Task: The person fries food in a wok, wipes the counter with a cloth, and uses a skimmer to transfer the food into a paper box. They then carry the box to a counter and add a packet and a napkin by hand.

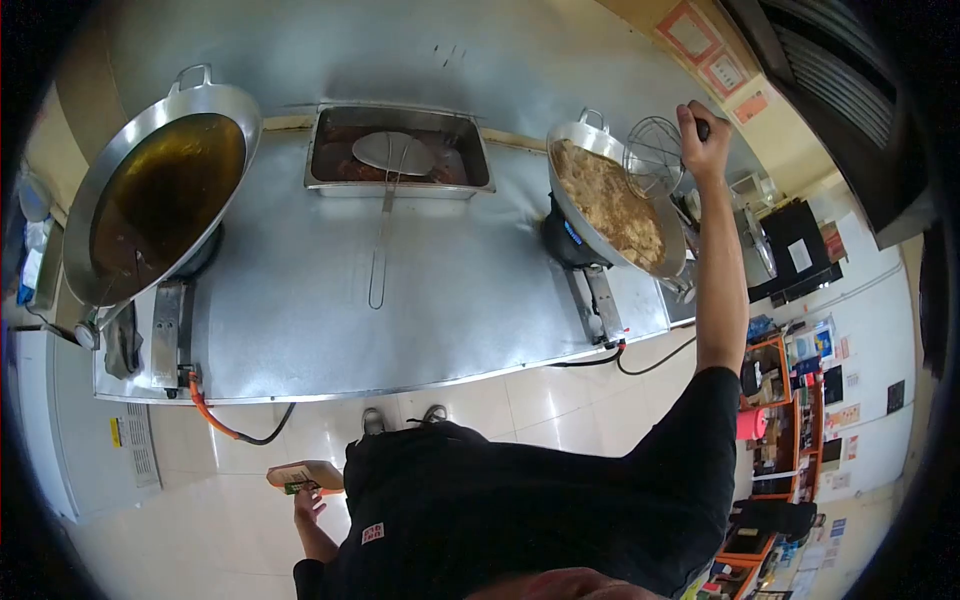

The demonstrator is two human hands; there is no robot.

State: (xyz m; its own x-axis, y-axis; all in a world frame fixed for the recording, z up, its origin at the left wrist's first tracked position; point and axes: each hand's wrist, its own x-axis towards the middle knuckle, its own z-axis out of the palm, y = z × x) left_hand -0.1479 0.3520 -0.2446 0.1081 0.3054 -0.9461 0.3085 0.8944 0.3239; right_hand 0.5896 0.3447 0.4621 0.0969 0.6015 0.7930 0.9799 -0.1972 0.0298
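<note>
My right hand is wrapped around the black handle of a wire whisk. The whisk's rounded wires overlap the near right rim of a wok full of bubbling, pale brown food. Low on the left, beside my body, my left hand grips a flat brown package with a green patch on it. The package's far end is partly hidden by my dark shirt.
Dark oil fills a large wok at the left. A metal strainer lies across a rectangular steel pan at the back of the steel counter. Hoses and a cable hang off the front edge. Orange shelves stand at the right.
</note>
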